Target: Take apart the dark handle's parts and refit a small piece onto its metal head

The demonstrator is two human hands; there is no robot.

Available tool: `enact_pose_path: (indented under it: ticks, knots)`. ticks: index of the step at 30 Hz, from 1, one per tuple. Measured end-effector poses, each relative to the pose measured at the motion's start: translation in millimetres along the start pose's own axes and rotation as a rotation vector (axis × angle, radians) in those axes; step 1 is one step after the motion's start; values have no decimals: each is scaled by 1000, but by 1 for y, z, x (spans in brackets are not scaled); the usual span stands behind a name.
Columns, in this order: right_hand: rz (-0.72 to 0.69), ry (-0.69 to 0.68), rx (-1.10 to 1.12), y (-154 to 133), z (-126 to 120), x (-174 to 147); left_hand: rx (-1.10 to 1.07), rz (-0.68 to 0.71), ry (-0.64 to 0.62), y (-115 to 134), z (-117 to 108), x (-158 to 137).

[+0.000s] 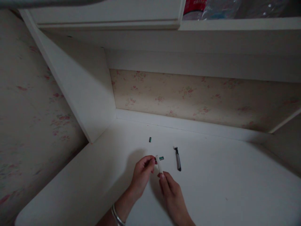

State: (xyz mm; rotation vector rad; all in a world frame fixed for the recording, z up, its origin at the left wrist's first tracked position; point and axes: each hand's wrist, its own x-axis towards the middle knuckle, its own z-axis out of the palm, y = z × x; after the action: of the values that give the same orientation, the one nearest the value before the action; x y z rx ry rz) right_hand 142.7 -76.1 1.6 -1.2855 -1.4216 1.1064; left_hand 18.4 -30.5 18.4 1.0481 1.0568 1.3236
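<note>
A slim white stick-like object (159,165) stands out from my right hand (171,191), whose thumb and fingers are closed round its near end. My left hand (142,172) is at the far end of this object, thumb and fingertips pinched together. A tiny dark and reddish bit shows at those fingertips, too small to name. Just right of the white object's far end is a small green-and-black piece (161,158), shaped like a small battery. Another such green-and-black piece (150,139) lies farther back on the white desk (207,188).
Right of my hands lies a thin black-and-grey tool (178,159) with a small angled head. A white side panel (87,91) rises at the left. Overhead runs a white shelf (235,24) holding clear plastic packages (221,9). Floral wallpaper (188,97) covers the back.
</note>
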Motion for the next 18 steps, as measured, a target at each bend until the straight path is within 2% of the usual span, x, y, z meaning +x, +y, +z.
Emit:
enact_pose_path:
  ticks: [3,8,13,18]
  knots:
    - [-24,-46,-18,-1,0,-1,2,9,-2,-1,-1,0]
    - [-1,24,-13,2,-1,1,-32,-30,13,-2,0,1]
    - [31,-66,8,5,0,2,36,-7,7,2,-1,0]
    - [76,20,23,3,0,2,61,19,33,2,-1,1]
